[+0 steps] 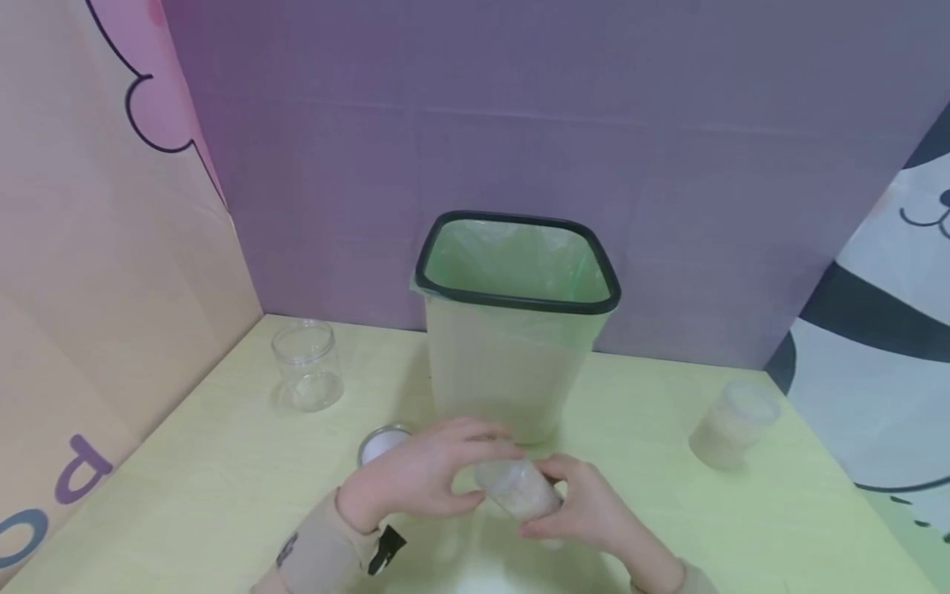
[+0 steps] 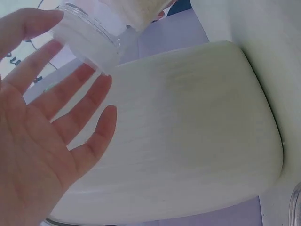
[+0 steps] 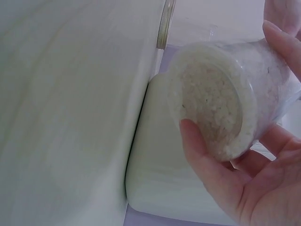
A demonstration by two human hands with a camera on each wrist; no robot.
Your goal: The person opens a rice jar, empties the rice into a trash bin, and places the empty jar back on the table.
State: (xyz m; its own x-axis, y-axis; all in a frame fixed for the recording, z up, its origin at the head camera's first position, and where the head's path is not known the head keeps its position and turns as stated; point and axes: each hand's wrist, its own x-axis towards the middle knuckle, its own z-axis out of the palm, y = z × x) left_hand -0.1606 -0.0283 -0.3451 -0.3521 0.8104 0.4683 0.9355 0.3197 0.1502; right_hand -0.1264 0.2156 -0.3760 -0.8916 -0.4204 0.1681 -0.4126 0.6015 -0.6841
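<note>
My right hand (image 1: pixel 586 507) grips a clear jar (image 1: pixel 523 487), its thumb and fingers round the lower end. Whitish grains (image 3: pixel 207 103) show through the jar's bottom in the right wrist view. The jar lies tilted in the air in front of a pale bin (image 1: pixel 512 371), its ringed end (image 2: pixel 89 37) toward my left hand (image 1: pixel 438 466). Fairly straight, spread fingers of the left hand reach around that end. In the left wrist view its thumb and fingertips overlap the rim.
A round silver-rimmed lid (image 1: pixel 382 443) lies on the table (image 1: pixel 223 495), partly behind the left hand. At the back left stands an empty clear jar (image 1: pixel 308 371). On the right is another jar (image 1: pixel 735 425) with pale contents. The bin has a black rim (image 1: pixel 519 303) and a green liner.
</note>
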